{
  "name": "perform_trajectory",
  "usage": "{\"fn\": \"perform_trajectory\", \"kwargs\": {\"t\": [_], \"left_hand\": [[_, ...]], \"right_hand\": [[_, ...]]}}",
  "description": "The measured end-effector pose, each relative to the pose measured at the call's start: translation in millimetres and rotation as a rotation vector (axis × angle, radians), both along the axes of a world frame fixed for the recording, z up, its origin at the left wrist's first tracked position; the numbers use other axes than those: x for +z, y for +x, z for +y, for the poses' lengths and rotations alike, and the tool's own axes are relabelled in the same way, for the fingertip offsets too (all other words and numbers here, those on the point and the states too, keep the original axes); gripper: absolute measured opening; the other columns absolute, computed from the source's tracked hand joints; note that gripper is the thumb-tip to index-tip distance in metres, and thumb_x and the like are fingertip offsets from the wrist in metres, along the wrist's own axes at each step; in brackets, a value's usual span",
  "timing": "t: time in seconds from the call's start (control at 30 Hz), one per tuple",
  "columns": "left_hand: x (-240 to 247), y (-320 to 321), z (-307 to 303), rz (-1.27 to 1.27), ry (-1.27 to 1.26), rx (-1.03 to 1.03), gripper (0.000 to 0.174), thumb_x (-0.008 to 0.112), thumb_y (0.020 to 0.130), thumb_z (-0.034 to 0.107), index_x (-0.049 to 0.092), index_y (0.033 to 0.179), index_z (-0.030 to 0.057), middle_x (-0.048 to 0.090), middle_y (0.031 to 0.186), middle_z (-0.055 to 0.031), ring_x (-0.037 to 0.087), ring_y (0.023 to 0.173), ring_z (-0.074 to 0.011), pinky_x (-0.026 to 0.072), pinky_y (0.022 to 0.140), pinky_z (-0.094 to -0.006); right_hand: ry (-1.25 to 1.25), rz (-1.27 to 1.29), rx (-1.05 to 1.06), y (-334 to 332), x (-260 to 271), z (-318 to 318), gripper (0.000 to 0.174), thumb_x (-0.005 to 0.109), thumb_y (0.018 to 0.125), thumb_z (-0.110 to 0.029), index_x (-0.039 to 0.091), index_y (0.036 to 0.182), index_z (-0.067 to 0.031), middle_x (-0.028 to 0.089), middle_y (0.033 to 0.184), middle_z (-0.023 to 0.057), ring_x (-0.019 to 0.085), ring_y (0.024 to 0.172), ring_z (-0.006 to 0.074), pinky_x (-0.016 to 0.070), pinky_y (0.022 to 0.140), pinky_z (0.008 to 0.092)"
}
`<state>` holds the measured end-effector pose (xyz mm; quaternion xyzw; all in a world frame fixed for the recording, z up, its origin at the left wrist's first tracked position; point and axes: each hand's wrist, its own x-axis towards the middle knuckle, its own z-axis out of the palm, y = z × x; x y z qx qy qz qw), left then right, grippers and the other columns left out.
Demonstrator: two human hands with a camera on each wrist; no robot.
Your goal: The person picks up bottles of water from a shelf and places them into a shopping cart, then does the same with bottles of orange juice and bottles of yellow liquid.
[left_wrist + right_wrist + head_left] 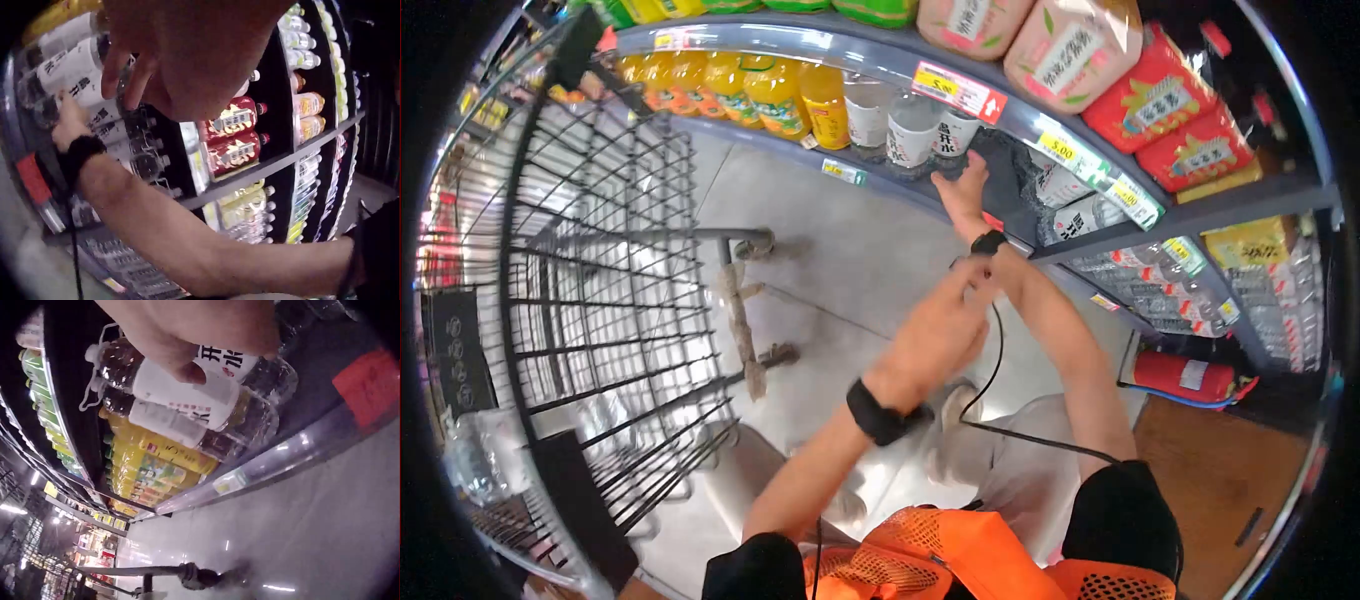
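My right hand reaches to the lower shelf, fingers and thumb spread at the clear water bottles with white labels. In the right wrist view the thumb of the right hand overlaps the label of a large water bottle; the other fingertips are partly out of sight. My left hand hovers in front of the shelf, by the right wrist, and holds nothing. Its fingers hang loosely in the left wrist view. More white-labelled bottles lie on their sides to the right.
A black wire shopping cart stands on the left. Yellow and orange drink bottles line the shelf left of the water. Above runs a shelf edge with price tags. Red packs sit at upper right, a red cylinder below.
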<state>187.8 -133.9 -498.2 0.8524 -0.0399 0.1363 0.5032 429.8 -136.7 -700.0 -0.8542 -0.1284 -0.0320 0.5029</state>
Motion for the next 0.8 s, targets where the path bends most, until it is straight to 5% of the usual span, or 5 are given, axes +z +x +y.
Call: {"fn": "perform_trajectory", "kwargs": {"t": [0.17, 0.3, 0.6, 0.73, 0.8], "left_hand": [[91, -108, -29, 0.19, -0.162, 0.064, 0.044, 0.06, 0.073, -0.008, 0.061, 0.116, 0.0026, 0.055, 0.128, -0.0172, 0.059, 0.112, -0.0357, 0.0529, 0.089, -0.0428], [199, -182, 0, 0.186, -0.073, 0.243, 0.04, 0.062, 0.072, -0.006, 0.063, 0.112, 0.0016, 0.061, 0.116, -0.0143, 0.065, 0.097, -0.0335, 0.0544, 0.081, -0.0429], [422, -312, 153, 0.294, 0.337, 0.898, 0.031, 0.067, 0.077, -0.011, 0.065, 0.105, 0.0018, 0.069, 0.105, -0.0132, 0.066, 0.095, -0.0287, 0.0525, 0.084, -0.0361], [401, -369, 275, 0.436, 0.109, 1.037, 0.034, 0.064, 0.09, 0.001, 0.06, 0.124, 0.0033, 0.066, 0.119, -0.0171, 0.062, 0.112, -0.0329, 0.0487, 0.095, -0.0388], [384, -378, 318, 0.409, 0.389, 0.938, 0.036, 0.06, 0.094, 0.009, 0.056, 0.129, 0.0039, 0.064, 0.124, -0.0172, 0.057, 0.12, -0.0369, 0.0429, 0.103, -0.0441]], "right_hand": [[-0.015, 0.337, 0.378, -101, 81, -24, 0.053, 0.073, 0.081, -0.016, 0.05, 0.128, -0.0052, 0.049, 0.13, 0.0159, 0.046, 0.124, 0.0329, 0.0422, 0.102, 0.0416], [0.082, 0.593, 0.686, -197, 236, -40, 0.04, 0.066, 0.088, -0.006, 0.052, 0.125, -0.0047, 0.05, 0.13, 0.0135, 0.054, 0.119, 0.0252, 0.052, 0.089, 0.0341], [-0.037, 0.708, 0.728, -320, 494, -70, 0.018, 0.062, 0.093, -0.003, 0.06, 0.112, -0.0017, 0.068, 0.098, 0.0058, 0.066, 0.089, 0.0132, 0.0519, 0.083, 0.0287], [-0.062, 0.745, 0.716, -349, 537, -97, 0.016, 0.06, 0.095, -0.004, 0.059, 0.111, -0.0012, 0.068, 0.101, 0.0068, 0.067, 0.09, 0.0146, 0.0533, 0.08, 0.0291], [-0.139, 0.739, 0.735, -355, 562, -110, 0.017, 0.059, 0.095, -0.004, 0.058, 0.112, -0.001, 0.068, 0.102, 0.0073, 0.067, 0.091, 0.0156, 0.0538, 0.08, 0.0298]]}}
